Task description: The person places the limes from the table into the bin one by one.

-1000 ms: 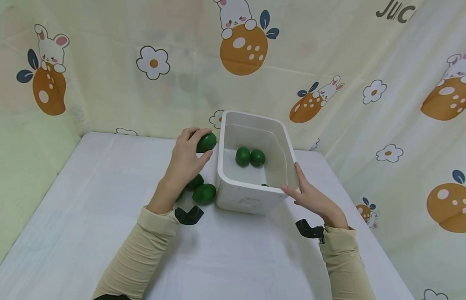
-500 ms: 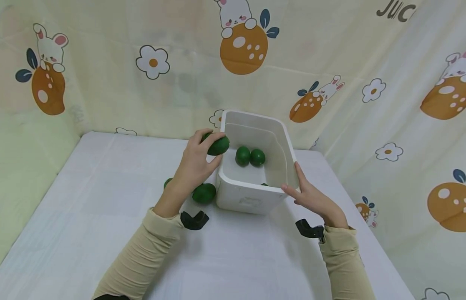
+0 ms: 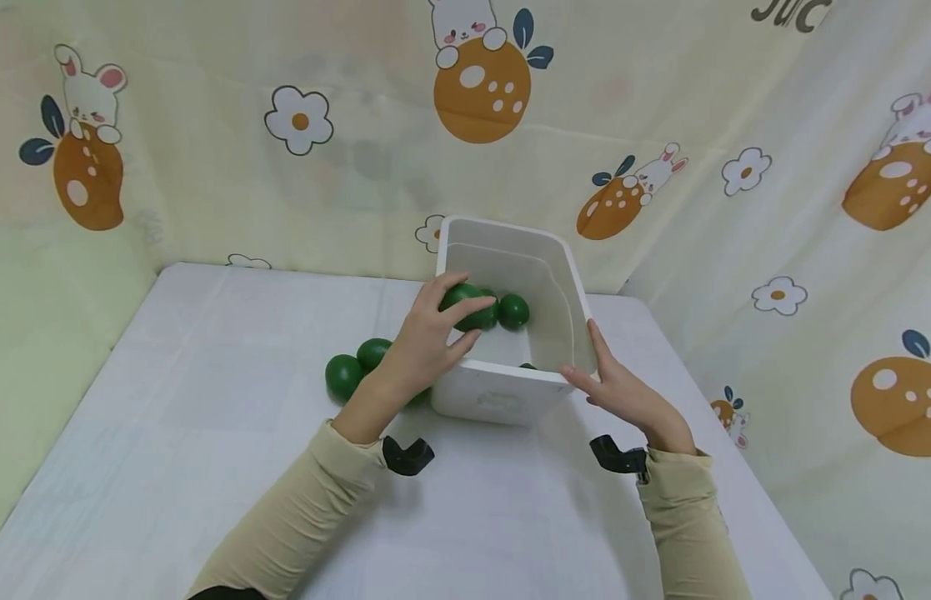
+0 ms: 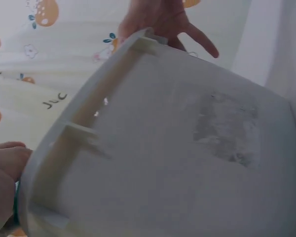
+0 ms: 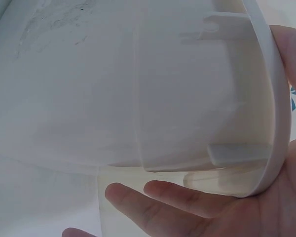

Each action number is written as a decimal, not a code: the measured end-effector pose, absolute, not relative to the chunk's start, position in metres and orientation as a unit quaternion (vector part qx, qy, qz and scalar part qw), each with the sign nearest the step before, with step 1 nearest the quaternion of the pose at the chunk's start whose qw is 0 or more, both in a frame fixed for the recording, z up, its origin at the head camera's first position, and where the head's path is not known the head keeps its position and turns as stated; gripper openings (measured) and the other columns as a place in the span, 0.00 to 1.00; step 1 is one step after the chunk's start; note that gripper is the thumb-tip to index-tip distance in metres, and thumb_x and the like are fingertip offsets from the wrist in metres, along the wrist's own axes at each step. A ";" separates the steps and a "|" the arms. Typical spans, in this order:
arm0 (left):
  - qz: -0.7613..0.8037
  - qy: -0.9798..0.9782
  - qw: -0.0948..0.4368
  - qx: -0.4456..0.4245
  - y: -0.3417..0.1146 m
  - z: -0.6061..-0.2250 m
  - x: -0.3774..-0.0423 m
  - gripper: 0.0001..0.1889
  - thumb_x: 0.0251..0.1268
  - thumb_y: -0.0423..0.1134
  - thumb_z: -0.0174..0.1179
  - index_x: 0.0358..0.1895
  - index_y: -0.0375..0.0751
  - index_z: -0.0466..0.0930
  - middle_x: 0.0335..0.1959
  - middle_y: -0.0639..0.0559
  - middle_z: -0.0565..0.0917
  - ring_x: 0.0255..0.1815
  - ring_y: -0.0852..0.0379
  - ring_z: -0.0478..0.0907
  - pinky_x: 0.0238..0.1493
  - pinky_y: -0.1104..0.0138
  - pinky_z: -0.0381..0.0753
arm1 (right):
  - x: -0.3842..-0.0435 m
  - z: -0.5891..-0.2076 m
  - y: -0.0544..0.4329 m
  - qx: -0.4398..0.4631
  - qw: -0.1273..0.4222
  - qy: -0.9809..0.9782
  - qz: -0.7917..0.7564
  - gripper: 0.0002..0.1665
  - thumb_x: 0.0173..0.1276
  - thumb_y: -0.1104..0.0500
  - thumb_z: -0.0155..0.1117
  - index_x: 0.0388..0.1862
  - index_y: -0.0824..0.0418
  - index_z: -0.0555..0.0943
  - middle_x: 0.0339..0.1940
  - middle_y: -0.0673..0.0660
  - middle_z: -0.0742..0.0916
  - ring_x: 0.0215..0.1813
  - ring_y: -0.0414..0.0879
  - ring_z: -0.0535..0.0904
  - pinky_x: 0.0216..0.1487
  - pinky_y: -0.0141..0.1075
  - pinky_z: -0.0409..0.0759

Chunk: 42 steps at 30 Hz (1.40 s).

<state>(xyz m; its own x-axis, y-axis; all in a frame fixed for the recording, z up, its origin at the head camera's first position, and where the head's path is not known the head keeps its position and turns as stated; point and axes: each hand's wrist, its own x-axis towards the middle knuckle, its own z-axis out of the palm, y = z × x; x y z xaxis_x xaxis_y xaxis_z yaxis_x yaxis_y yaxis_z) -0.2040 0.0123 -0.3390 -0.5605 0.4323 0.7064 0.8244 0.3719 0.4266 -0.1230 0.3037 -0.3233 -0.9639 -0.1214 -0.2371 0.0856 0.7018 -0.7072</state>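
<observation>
My left hand [image 3: 427, 337] pinches a dark green oval fruit [image 3: 457, 298] over the left part of a white plastic bin [image 3: 483, 398]. In the left wrist view this hand [image 4: 5, 165] shows only at the left edge, just past the rim. My right hand [image 3: 623, 390] holds the bin's front right corner, thumb at the rim. The right wrist view shows the other fingers [image 5: 153, 212] stretched out below the bin's outer wall. Inside the bin sits another green fruit [image 3: 513, 311], with one beside it partly covered by the held one. A green sliver shows behind the front rim.
Several more green fruits [image 3: 345, 377] lie on the white-covered table [image 3: 210, 400] left of the bin, partly hidden by my left forearm. A printed curtain [image 3: 360, 192] with rabbits and flowers hangs close behind the bin and along both sides.
My left hand has carried its green fruit to the right, from beside the bin to over its opening. The right hand and the bin have stayed in place.
</observation>
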 end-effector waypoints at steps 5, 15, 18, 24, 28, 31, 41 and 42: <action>-0.374 -0.790 0.254 -0.415 0.014 -0.340 -0.201 0.14 0.60 0.34 0.63 0.51 0.46 0.81 0.63 0.41 0.70 0.67 0.43 0.64 0.67 0.55 0.68 | -0.124 -0.324 0.304 -0.012 0.132 0.915 -0.380 0.55 0.71 0.40 0.50 0.73 0.43 0.20 0.76 0.67 0.47 0.70 0.65 0.60 0.57 0.59 0.74; -0.392 -0.825 0.222 -0.342 0.000 -0.339 -0.213 0.16 0.66 0.40 0.58 0.56 0.46 0.77 0.63 0.43 0.69 0.66 0.45 0.65 0.64 0.54 0.71 | -0.122 -0.324 0.304 -0.011 0.129 0.916 -0.379 0.55 0.72 0.40 0.50 0.73 0.44 0.20 0.76 0.67 0.46 0.70 0.66 0.60 0.56 0.59 0.74; -0.411 -0.831 0.222 -0.302 -0.011 -0.343 -0.222 0.19 0.67 0.40 0.56 0.60 0.46 0.74 0.63 0.43 0.69 0.65 0.45 0.66 0.61 0.52 0.73 | -0.122 -0.325 0.304 -0.013 0.129 0.916 -0.379 0.55 0.72 0.40 0.50 0.74 0.44 0.20 0.76 0.67 0.47 0.69 0.66 0.61 0.56 0.59 0.75; -0.433 -0.840 0.211 -0.250 -0.041 -0.347 -0.242 0.21 0.65 0.40 0.58 0.61 0.44 0.73 0.62 0.42 0.70 0.64 0.43 0.67 0.62 0.50 0.70 | -0.122 -0.326 0.304 -0.013 0.132 0.916 -0.379 0.55 0.72 0.41 0.50 0.73 0.45 0.20 0.76 0.66 0.47 0.70 0.65 0.60 0.56 0.59 0.75; -0.413 -0.861 0.164 -0.246 -0.061 -0.350 -0.252 0.18 0.65 0.41 0.58 0.58 0.44 0.76 0.63 0.42 0.70 0.66 0.43 0.65 0.64 0.49 0.68 | -0.124 -0.324 0.305 -0.014 0.130 0.917 -0.377 0.55 0.72 0.41 0.50 0.73 0.45 0.19 0.76 0.66 0.46 0.70 0.65 0.59 0.56 0.59 0.74; -0.392 -0.873 0.115 -0.265 -0.073 -0.353 -0.258 0.20 0.65 0.42 0.58 0.59 0.43 0.75 0.63 0.42 0.69 0.66 0.42 0.65 0.65 0.49 0.66 | -0.125 -0.323 0.305 -0.015 0.129 0.916 -0.378 0.55 0.72 0.41 0.50 0.73 0.45 0.19 0.77 0.66 0.45 0.71 0.65 0.58 0.56 0.60 0.74; -0.315 -0.884 -0.094 -0.333 -0.078 -0.372 -0.265 0.28 0.61 0.44 0.61 0.65 0.46 0.69 0.71 0.38 0.59 0.72 0.39 0.56 0.69 0.46 0.60 | -0.124 -0.325 0.306 -0.015 0.133 0.914 -0.384 0.55 0.72 0.41 0.50 0.73 0.44 0.19 0.76 0.67 0.44 0.71 0.67 0.57 0.56 0.62 0.72; -0.311 -0.883 -0.103 -0.336 -0.077 -0.374 -0.264 0.28 0.60 0.43 0.62 0.65 0.46 0.69 0.71 0.38 0.59 0.72 0.39 0.56 0.69 0.46 0.61 | -0.124 -0.325 0.306 -0.015 0.132 0.914 -0.384 0.55 0.72 0.41 0.50 0.73 0.44 0.19 0.76 0.67 0.44 0.71 0.67 0.57 0.56 0.62 0.72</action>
